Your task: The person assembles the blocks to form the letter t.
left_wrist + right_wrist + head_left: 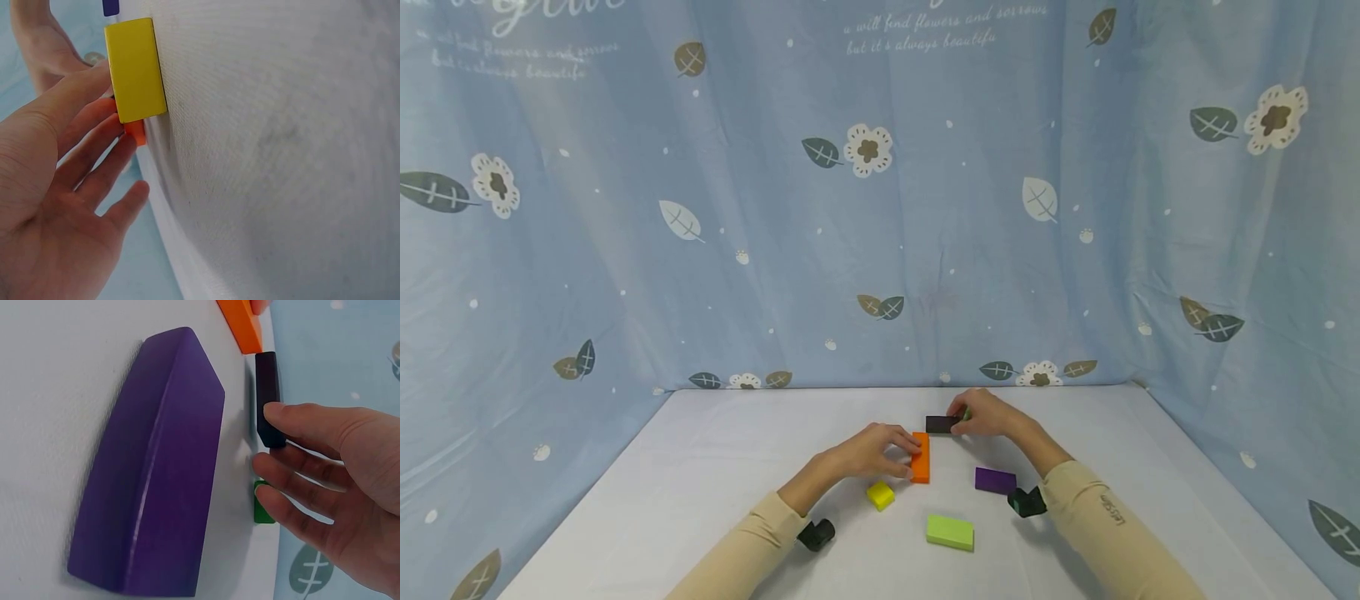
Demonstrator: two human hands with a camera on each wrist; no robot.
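An orange block [921, 458] lies lengthwise in front of the backdrop. My left hand [872, 452] holds it from the left with fingertips and thumb; in the left wrist view a yellow block [136, 70] hides part of that grip. With thumb and fingers my right hand [988, 414] pinches the right end of a black block [938, 424], just beyond the orange block's far end. A green block [264, 511] shows behind the right hand's lower fingers, mostly hidden by them in the head view.
A purple block [996, 481] lies below the right forearm, near the dark wrist camera [1027, 502]. Closer to me is a light green block [950, 532]. Another dark wrist camera [816, 535] is at the left sleeve. A patterned blue curtain [925, 208] hangs behind the white table [722, 433].
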